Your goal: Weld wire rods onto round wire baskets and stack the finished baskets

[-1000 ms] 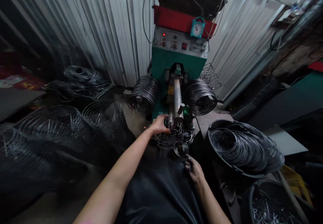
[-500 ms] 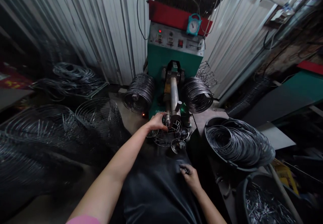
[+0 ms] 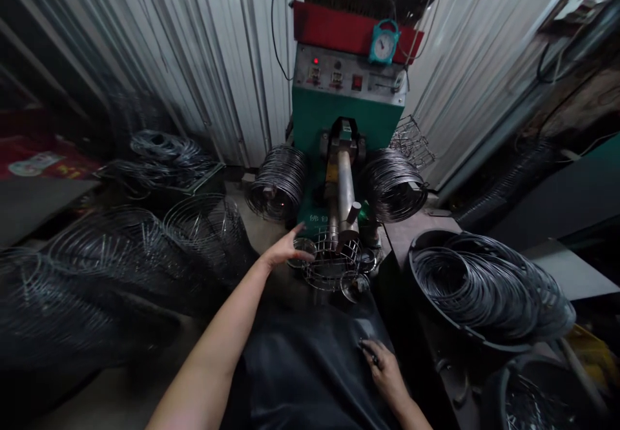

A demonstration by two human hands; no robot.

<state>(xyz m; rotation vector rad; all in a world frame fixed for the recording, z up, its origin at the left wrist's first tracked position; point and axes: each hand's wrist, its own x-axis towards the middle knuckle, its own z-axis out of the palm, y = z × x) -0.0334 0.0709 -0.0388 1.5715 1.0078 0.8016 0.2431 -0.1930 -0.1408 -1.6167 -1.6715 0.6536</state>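
Note:
A round wire basket point(image 3: 332, 274) sits below the end of a metal arm point(image 3: 345, 188) on a green machine point(image 3: 346, 110). My left hand point(image 3: 285, 250) is just left of the basket, fingers and thumb apart, and nothing shows in its grasp. Whether its fingertips touch the basket's rim I cannot tell. Over the black apron point(image 3: 310, 359) on my lap, my right hand point(image 3: 385, 368) is closed with its fingers curled around something small and dark, mostly hidden. A small round metal dish point(image 3: 355, 288) lies between the basket and the apron.
Wire-ring coils point(image 3: 278, 181) hang left of the machine arm, and more rings point(image 3: 394, 184) hang on the right. A black tub point(image 3: 414, 268) of rings stands at right, above a bin point(image 3: 506, 391) of short wire pieces. Large wire frames point(image 3: 130, 243) crowd the left floor.
My left hand has drawn away from under the machine arm to the left, its fingers spreading. The wire basket now shows more fully. My right hand stays low over the apron.

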